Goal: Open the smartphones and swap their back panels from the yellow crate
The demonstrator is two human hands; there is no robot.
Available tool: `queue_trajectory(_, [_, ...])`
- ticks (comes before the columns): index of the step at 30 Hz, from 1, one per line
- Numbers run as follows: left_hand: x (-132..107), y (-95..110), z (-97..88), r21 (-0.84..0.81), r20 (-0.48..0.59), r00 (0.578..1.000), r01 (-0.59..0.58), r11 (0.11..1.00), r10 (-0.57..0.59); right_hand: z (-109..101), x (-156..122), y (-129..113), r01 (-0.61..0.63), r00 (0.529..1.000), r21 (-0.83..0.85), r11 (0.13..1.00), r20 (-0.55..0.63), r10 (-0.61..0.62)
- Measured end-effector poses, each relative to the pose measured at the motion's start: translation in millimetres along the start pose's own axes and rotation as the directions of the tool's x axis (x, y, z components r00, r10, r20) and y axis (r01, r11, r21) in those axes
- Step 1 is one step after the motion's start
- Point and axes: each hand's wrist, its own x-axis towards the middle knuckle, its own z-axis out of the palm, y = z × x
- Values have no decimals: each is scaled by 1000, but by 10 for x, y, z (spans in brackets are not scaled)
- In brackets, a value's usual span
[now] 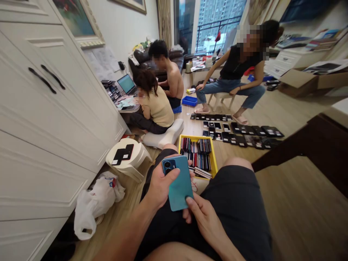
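Note:
A blue-green smartphone [179,186] is held above my lap with its back and camera bumps facing up. My left hand [160,181] grips its upper left side, the thumb lying across the back below the cameras. At the lower right corner my right hand [202,212] pinches the phone, thumb on top and fingers underneath. Between my knees stands a yellow crate [214,159] packed with several rows of phones [195,154] on edge. The phone's screen side is hidden.
On the left, a white stool [138,154] carries dark phones [123,154]; a white plastic bag [99,199] lies beside it. Rows of phones [240,139] cover the floor ahead. Three people sit beyond, near a blue tray [189,101]. A dark table leg [288,156] juts in at right.

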Motion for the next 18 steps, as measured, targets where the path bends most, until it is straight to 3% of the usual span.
queue_trajectory(5, [-8,2,24,-29,21,1000,12,1000,-12,-22,-33,23,22,999,-4,1000,25,-22])
queue_trajectory(8, [-20,-5,14,-55,30,999,34,998,-32,-29,-34,22,-19,1000,91,996,10,18])
queue_trajectory(13, [-103,-110,-69,-49,193,966,183,982,-171,-42,2,4,-85,995,327,941,-29,100])
queue_trajectory(18, [-124,-202,-114,-63,145,969,211,975,-200,-21,9,-64,-118,983,406,906,-82,164])
